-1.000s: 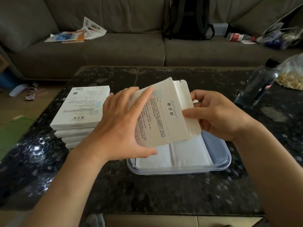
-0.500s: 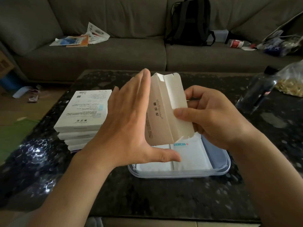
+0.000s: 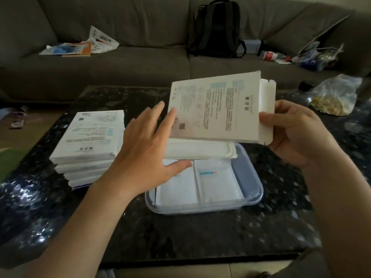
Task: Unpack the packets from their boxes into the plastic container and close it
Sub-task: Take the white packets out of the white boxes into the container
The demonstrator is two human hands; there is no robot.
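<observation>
I hold the flat white printed cardboard box (image 3: pixel 216 109) in the middle right of the frame. It lies almost level above the far end of the clear rectangular plastic container (image 3: pixel 253 189), so whatever leaves it lands in the container and not on the tabletop. My right hand (image 3: pixel 295 135) pinches the box at its open end, thumb on the printed face and fingers curled beneath, beside the loose tuck flap (image 3: pixel 268 109). That grip leaves the mouth free. My left hand (image 3: pixel 144 157) is spread, fingers straight. Its fingertips touch the box's closed left end to steady it, and the thumb reaches down towards the packets below.

Just under the box a thick white slab (image 3: pixel 200 151) rests across the container's far rim. I take it for the bundle of packets from this box, though the blur leaves me unsure whether it is packets or an inner tray.

The container stands in the lower middle of the frame on the black speckled tabletop (image 3: pixel 200 237). Two flat white packets (image 3: pixel 214 183) lie side by side on its floor, each with a small blue mark, and they cover most of it in a single layer. There is no lid on it. Close by on its left sits a stack of similar white boxes (image 3: pixel 90 141), so I judge that most of the unpacking is yet to do.
</observation>
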